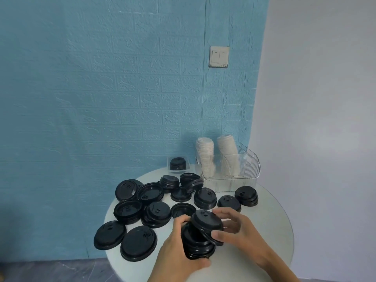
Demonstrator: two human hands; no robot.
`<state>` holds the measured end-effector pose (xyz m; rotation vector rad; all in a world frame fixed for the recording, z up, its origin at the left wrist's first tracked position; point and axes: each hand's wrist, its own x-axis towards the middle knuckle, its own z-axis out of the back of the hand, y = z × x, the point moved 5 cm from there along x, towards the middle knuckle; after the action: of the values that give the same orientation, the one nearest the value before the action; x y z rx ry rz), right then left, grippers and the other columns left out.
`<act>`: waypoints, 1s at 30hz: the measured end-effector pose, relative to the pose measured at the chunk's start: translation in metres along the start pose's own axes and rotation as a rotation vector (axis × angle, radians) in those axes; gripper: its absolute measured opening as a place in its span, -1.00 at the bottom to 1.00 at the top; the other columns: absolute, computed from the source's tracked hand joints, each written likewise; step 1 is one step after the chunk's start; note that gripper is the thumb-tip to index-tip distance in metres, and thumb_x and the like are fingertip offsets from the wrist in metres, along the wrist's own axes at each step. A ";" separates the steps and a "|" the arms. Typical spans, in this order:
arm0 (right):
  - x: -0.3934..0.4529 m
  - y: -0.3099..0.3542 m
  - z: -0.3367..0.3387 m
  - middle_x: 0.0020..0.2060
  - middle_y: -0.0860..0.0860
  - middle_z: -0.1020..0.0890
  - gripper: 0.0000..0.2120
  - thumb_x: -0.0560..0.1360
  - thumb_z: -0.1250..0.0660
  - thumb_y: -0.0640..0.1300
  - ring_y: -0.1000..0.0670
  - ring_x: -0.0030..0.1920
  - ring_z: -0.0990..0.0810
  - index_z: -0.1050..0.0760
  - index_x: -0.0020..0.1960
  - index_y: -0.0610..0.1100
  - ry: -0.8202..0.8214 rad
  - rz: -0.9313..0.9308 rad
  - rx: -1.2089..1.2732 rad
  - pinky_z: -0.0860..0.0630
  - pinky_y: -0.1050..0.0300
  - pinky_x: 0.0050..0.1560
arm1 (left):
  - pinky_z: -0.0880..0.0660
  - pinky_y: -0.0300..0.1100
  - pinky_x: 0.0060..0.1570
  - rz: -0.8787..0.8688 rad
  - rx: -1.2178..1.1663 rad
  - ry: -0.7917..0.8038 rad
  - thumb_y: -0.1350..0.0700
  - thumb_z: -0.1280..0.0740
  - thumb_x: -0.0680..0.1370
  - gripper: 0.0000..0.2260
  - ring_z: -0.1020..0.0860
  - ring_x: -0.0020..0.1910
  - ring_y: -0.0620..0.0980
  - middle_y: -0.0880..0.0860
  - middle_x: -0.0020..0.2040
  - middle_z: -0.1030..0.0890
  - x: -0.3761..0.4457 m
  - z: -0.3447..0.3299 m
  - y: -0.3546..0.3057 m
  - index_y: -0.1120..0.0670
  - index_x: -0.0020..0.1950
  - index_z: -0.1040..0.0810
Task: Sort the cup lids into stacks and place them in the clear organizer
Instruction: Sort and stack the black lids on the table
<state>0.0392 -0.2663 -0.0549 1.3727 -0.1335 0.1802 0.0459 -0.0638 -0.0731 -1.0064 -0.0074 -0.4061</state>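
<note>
No words, numbers or brand names can be read anywhere in this view. The black lids [154, 213] scattered over the round table [264, 231] carry small raised marks on their tops — too small and blurred to make out as letters or signs. The wall switch [219, 56] on the blue wall has a dark smudge at its lower right corner, perhaps a tiny label — it cannot be read either.
</note>
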 end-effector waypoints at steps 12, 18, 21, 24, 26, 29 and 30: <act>0.005 0.030 -0.020 0.13 0.28 -0.66 -0.37 0.25 -0.60 0.28 0.14 0.15 -0.62 -0.56 0.29 0.20 0.043 0.106 -0.312 -0.56 0.18 0.16 | -0.52 -0.18 0.28 -0.033 -0.034 -0.002 -0.18 -0.65 0.14 0.14 -0.59 0.22 -0.29 -0.38 0.29 -0.54 0.000 -0.002 0.002 -0.61 0.37 0.15; 0.006 0.028 -0.028 0.17 0.30 -0.64 -0.35 0.30 -0.62 0.19 0.18 0.22 -0.60 -0.53 0.35 0.14 0.026 0.117 -0.315 -0.53 0.22 0.26 | -0.53 -0.21 0.26 -0.019 -0.074 -0.036 -0.16 -0.66 0.12 0.18 -0.60 0.21 -0.27 -0.35 0.27 -0.53 0.000 -0.001 0.004 -0.59 0.36 0.20; 0.004 0.023 -0.025 0.22 0.20 -0.65 -0.35 0.34 -0.64 0.07 0.15 0.27 -0.60 -0.50 0.37 0.06 -0.010 0.102 -0.195 -0.50 0.23 0.32 | -0.53 -0.24 0.23 0.001 -0.068 -0.036 -0.17 -0.65 0.12 0.24 -0.61 0.19 -0.25 -0.31 0.21 -0.57 0.001 0.000 0.004 -0.56 0.40 0.26; 0.002 0.019 -0.023 0.22 0.14 -0.67 -0.36 0.37 -0.62 0.04 0.11 0.29 -0.60 -0.48 0.38 0.03 0.002 0.074 -0.120 -0.49 0.19 0.35 | -0.54 -0.23 0.23 0.009 -0.063 -0.034 -0.17 -0.64 0.12 0.23 -0.61 0.17 -0.24 -0.29 0.17 -0.58 0.002 0.000 0.005 -0.58 0.38 0.28; 0.001 0.017 -0.025 0.21 0.17 -0.67 -0.36 0.36 -0.61 0.12 0.13 0.28 -0.60 -0.49 0.37 0.05 0.011 0.068 -0.153 -0.48 0.18 0.36 | -0.53 -0.24 0.24 -0.005 -0.051 -0.028 -0.17 -0.63 0.14 0.21 -0.60 0.18 -0.27 -0.30 0.21 -0.57 0.002 -0.001 0.005 -0.62 0.36 0.27; 0.002 0.012 -0.027 0.20 0.15 -0.67 -0.36 0.32 -0.62 0.13 0.13 0.25 -0.61 -0.51 0.34 0.07 0.036 0.028 -0.179 -0.49 0.14 0.37 | -0.50 -0.23 0.28 -0.030 -0.036 -0.012 -0.17 -0.63 0.16 0.13 -0.57 0.22 -0.32 -0.37 0.30 -0.53 0.002 -0.002 0.004 -0.63 0.36 0.17; 0.002 0.011 -0.028 0.21 0.15 -0.67 -0.37 0.32 -0.63 0.11 0.12 0.26 -0.61 -0.52 0.34 0.07 0.045 0.021 -0.184 -0.49 0.13 0.37 | -0.50 -0.24 0.29 -0.036 -0.027 -0.011 -0.18 -0.62 0.16 0.11 -0.55 0.24 -0.33 -0.37 0.32 -0.51 0.002 -0.002 0.003 -0.63 0.37 0.14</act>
<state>0.0390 -0.2371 -0.0494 1.1834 -0.1237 0.2116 0.0486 -0.0647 -0.0763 -1.0361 -0.0301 -0.4346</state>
